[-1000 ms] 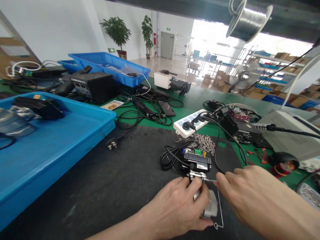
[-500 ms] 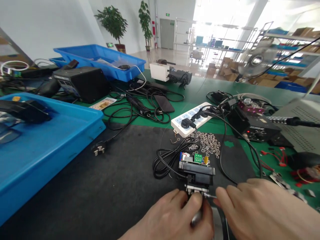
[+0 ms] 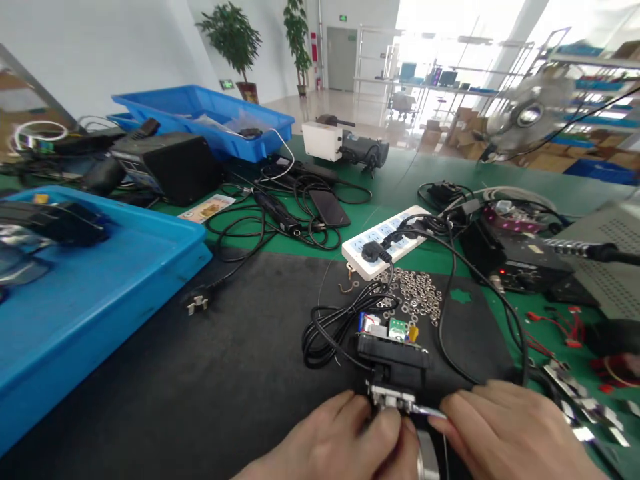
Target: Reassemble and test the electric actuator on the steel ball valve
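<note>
Lettering on the front of the black box-shaped control unit point(image 3: 520, 263) at right is pale and too small to read; a small red lamp point(image 3: 503, 271) glows to its left. Green wall sign point(image 3: 343, 18), high at the back: its marks are likewise too small to make out. Printed paper card point(image 3: 207, 208) with a brownish picture, on the green bench top point(image 3: 400, 173): any text on it is illegible.

At lower centre, a black rectangular module point(image 3: 393, 353) sits over the black work mat point(image 3: 225, 373), with a small green circuit board point(image 3: 397, 329) along its far edge. A silver metal bracket point(image 3: 393, 398) joins its near side. The left hand point(image 3: 340, 440) is curled, its fingers and thumb closed on the near side of this bracket; a rounded silver-grey metal part point(image 3: 427, 457) shows beside its fingers. The right hand point(image 3: 505, 427), apart from the left, has its fingers drawn together on a slender silver metal rod point(image 3: 427, 411), which reaches leftward to the right end of the bracket.

A coiled black cable point(image 3: 325, 333) lies just left of the module. Beyond, small silver metal nuts and rings point(image 3: 420, 293) are scattered near a white power strip with pale blue sockets point(image 3: 359, 245). A blue plastic tray point(image 3: 125, 273) stands at left.
</note>
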Demonstrator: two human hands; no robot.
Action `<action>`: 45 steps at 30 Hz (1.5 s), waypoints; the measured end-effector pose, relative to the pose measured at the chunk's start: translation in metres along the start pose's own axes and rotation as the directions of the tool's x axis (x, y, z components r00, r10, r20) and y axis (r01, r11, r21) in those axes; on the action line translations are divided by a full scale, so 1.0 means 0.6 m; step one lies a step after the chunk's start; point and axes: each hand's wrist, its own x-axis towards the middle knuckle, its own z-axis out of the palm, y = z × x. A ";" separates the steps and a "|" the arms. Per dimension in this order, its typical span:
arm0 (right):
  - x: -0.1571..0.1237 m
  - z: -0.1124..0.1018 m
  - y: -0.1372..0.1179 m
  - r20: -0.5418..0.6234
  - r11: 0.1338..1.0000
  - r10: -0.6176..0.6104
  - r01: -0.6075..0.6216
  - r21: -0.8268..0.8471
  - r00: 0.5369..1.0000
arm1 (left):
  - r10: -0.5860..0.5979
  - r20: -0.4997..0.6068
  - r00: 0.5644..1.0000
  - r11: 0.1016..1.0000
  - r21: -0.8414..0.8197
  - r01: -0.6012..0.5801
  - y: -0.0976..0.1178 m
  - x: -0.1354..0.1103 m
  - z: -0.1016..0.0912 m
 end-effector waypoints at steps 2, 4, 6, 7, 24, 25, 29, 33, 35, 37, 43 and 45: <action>0.007 -0.010 -0.009 0.033 1.000 0.031 -0.031 -0.001 0.999 | -0.023 -0.014 1.000 0.999 -0.029 0.023 0.005 0.000 -0.007; 0.013 -0.023 -0.016 0.076 0.999 0.035 -0.033 -0.029 0.996 | -0.039 0.000 0.999 0.998 -0.049 0.039 0.010 -0.001 -0.013; 0.013 -0.037 -0.021 0.089 0.997 0.032 -0.026 -0.072 0.996 | -0.038 0.027 0.999 0.998 -0.054 0.039 0.016 -0.005 -0.022; 0.009 -0.044 -0.023 0.083 0.995 0.032 -0.024 -0.095 0.996 | -0.041 0.027 0.999 0.997 -0.058 0.043 0.019 -0.009 -0.028; -0.091 -0.150 -0.061 0.000 0.927 0.283 -0.274 0.256 0.959 | -0.786 -0.010 0.619 0.609 -0.194 0.770 0.072 0.025 -0.069; -0.094 -0.150 -0.060 0.017 0.913 0.306 -0.299 0.278 0.952 | -0.795 -0.018 0.607 0.598 -0.195 0.777 0.075 0.026 -0.069; -0.100 -0.151 -0.057 0.083 0.847 0.406 -0.409 0.339 0.910 | -0.833 -0.047 0.551 0.547 -0.225 0.807 0.081 0.028 -0.063; -0.098 -0.153 -0.054 0.142 0.791 0.448 -0.465 0.399 0.883 | -0.874 -0.074 0.480 0.481 -0.269 0.835 0.082 0.034 -0.047; -0.091 -0.155 -0.054 0.173 0.770 0.449 -0.478 0.423 0.877 | -0.883 -0.084 0.462 0.466 -0.281 0.839 0.083 0.033 -0.044; -0.075 -0.159 -0.057 0.163 0.753 0.459 -0.480 0.450 0.873 | -0.876 -0.086 0.475 0.478 -0.287 0.830 0.087 0.028 -0.049; 0.025 -0.179 -0.080 0.019 0.782 0.452 -0.406 0.473 0.892 | -0.732 -0.057 0.679 0.666 -0.270 0.696 0.119 -0.009 -0.092; 0.064 -0.184 -0.085 0.038 0.847 0.350 -0.333 0.414 0.936 | -0.646 -0.005 0.764 0.740 -0.253 0.624 0.128 -0.017 -0.099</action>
